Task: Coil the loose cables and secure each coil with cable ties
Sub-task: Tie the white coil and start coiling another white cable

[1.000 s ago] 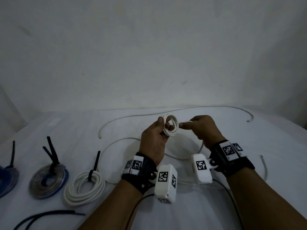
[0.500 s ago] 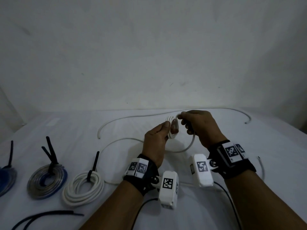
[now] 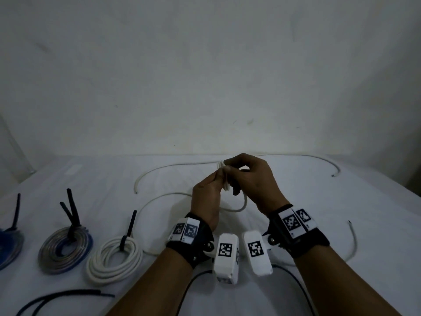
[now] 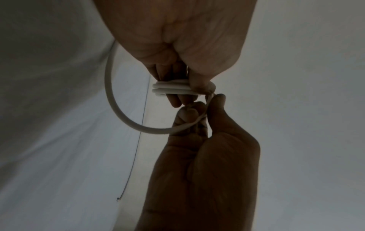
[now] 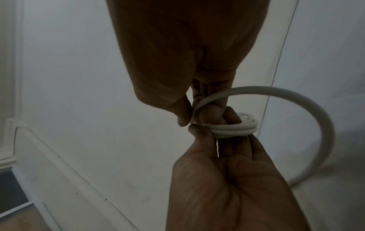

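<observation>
Just coil [image 3: 222,176] between both hands' fingertips

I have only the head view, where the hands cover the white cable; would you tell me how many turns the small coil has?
Observer: The left wrist view shows about three turns in the small coil, stacked flat.
Operator: Thank you. How is it held?
Observer: In the right wrist view, the left hand presses its thumb on the turns against its fingers.
Operator: And the other hand?
Observer: The right hand pinches the loose cable right beside the coil, and a wide loop of it curves away free.
</observation>
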